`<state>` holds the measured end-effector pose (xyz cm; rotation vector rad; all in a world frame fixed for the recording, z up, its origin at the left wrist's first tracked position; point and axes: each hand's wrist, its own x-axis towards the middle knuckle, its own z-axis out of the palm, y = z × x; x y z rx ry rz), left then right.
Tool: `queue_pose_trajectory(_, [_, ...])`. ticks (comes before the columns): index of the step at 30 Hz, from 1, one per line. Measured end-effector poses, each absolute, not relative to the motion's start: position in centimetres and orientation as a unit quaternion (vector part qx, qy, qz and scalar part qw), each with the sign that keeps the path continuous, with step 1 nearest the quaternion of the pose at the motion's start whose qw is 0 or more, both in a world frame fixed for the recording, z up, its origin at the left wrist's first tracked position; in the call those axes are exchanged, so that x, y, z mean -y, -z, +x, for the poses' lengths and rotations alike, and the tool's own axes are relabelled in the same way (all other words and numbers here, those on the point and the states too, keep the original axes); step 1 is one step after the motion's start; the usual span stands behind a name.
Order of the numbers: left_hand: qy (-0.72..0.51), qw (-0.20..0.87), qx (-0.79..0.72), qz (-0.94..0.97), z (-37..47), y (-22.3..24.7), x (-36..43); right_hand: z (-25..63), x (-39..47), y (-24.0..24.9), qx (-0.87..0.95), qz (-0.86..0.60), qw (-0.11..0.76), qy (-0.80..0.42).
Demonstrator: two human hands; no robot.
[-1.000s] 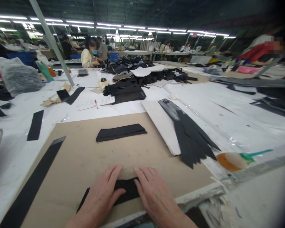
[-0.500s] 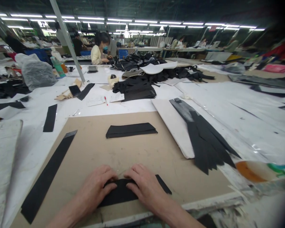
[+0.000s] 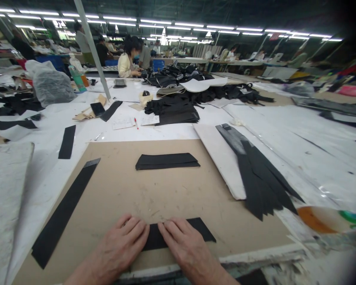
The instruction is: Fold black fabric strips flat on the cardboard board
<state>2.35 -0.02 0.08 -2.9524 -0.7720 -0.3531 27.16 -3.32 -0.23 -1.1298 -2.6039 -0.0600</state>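
My left hand [image 3: 123, 245] and right hand [image 3: 186, 249] lie flat, fingers spread and gripping nothing, side by side on a black fabric strip [image 3: 178, 235] at the near edge of the brown cardboard sheet [image 3: 166, 194]. A folded black stack [image 3: 167, 161] sits farther up the sheet, a long black strip [image 3: 65, 209] lies to my left, and pointed black pieces [image 3: 261, 178] fan out on my right.
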Motion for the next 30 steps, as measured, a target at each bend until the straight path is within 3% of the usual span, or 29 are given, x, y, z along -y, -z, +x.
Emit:
queue_pose_trajectory(3, [0.106,-0.01,0.279,-0.955,2.0,0.3,0.2,26.7,3.3,0.0,0.904,-0.402,0.14,0.034])
queue_pose_trajectory(9, [0.17,-0.249,0.467,-0.831,-0.2,0.0,0.0,26.1,2.8,-0.5,0.898,-0.411,0.148,0.055])
queue_pose_trajectory(12, [0.156,-0.352,0.515,-0.766,-1.2,-1.4,-0.6,25.5,2.5,-0.9,0.884,-0.44,0.158,0.014])
queue_pose_trajectory(16, [0.137,-0.401,0.522,-0.74,-1.4,-3.1,-1.6,23.3,2.0,-1.6,0.864,-0.469,0.158,-0.087])
queue_pose_trajectory(23, [0.113,-0.367,0.522,-0.762,-1.2,-3.2,-1.6,20.3,0.9,-1.7,0.849,-0.461,0.152,-0.209])
queue_pose_trajectory(30, [0.078,-0.173,0.447,-0.874,-2.0,-1.2,0.0,20.6,1.5,0.3,0.899,-0.398,0.16,-0.083])
